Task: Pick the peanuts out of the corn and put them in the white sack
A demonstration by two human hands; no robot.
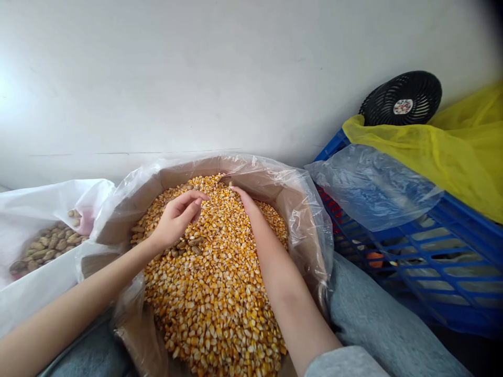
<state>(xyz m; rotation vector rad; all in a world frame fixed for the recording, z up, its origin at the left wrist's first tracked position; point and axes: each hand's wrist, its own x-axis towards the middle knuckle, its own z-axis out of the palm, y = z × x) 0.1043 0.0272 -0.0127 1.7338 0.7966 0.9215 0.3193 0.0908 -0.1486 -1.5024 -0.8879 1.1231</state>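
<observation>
Yellow corn kernels (220, 293) fill a sack lined with clear plastic (310, 230). My left hand (181, 215) is over the kernels, its index finger stretched out and the thumb bent beneath it; nothing shows between them. Just below that hand, a small cluster of unshelled peanuts (190, 245) rests on the corn. My right hand (242, 198) reaches to the far side of the sack, low against the kernels. Most of its fingers are hidden, and a small brownish piece shows at its visible fingertip; whether it is held, I cannot tell.
On the left, a white bag (51, 196) holds unshelled peanuts (49, 245). To the right stands a blue plastic crate (412, 272), draped with clear plastic (377, 183) and yellow mesh (436, 157), with a black fan (420, 99) on top. A white wall (220, 78) rises behind.
</observation>
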